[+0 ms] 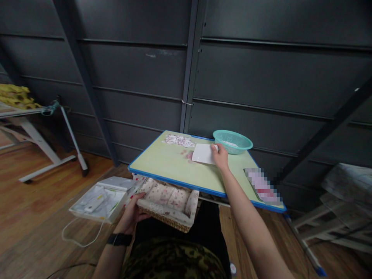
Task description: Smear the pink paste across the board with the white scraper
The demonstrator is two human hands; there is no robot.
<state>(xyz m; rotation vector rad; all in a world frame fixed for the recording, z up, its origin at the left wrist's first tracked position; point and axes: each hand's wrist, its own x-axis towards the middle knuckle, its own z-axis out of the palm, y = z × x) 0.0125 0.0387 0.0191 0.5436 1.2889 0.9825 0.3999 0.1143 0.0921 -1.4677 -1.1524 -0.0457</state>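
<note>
My left hand [133, 212] grips the left end of a cloth-lined wicker basket [174, 223], which I hold low against the table's front edge, partly under it. In my right hand [220, 156] is a white card [203, 153], pinched at its right edge and held just over the tabletop. Several small pinkish pieces [186, 154] lie by the card's left edge. Farther back on the table is a spread pile of small whitish pieces [178, 140]. The turquoise plastic basin [245, 145] behind my right hand has some white pieces inside.
A pale green table [157, 161] with blue edging stands before a dark panelled wall [139, 69]. A blurred-out flat packet [263, 186] lies at its right. Left on the floor level sits an open white box [100, 203] with a cable. White-framed furniture [43, 143] stands far left.
</note>
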